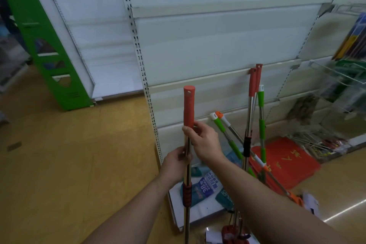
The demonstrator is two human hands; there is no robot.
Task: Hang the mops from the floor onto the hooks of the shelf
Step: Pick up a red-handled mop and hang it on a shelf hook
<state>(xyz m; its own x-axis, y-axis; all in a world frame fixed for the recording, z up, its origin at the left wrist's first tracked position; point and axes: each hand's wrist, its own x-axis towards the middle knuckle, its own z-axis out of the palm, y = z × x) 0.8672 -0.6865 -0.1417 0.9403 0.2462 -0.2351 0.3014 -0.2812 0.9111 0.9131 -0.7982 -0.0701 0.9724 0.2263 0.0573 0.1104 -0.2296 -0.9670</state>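
Note:
I hold one mop (188, 105) upright in front of me; it has a steel pole and a red grip with a hole near the top. My left hand (176, 164) grips the steel pole lower down. My right hand (204, 140) wraps the pole just under the red grip. Two more red-handled mops (254, 83) lean against the white shelf (208, 49), with a green-handled mop (261, 125) beside them. Two shorter mops, one green and white (218, 123) and one orange-tipped (223, 118), slant lower down. I cannot make out hooks on the shelf.
A red mat (285, 162) and packaged mop heads (206, 186) lie on the shelf's base. A green shelf end panel (45, 45) stands at the left. Wire baskets (340, 73) with goods are at the right. Yellow floor (59, 164) spreads to the left.

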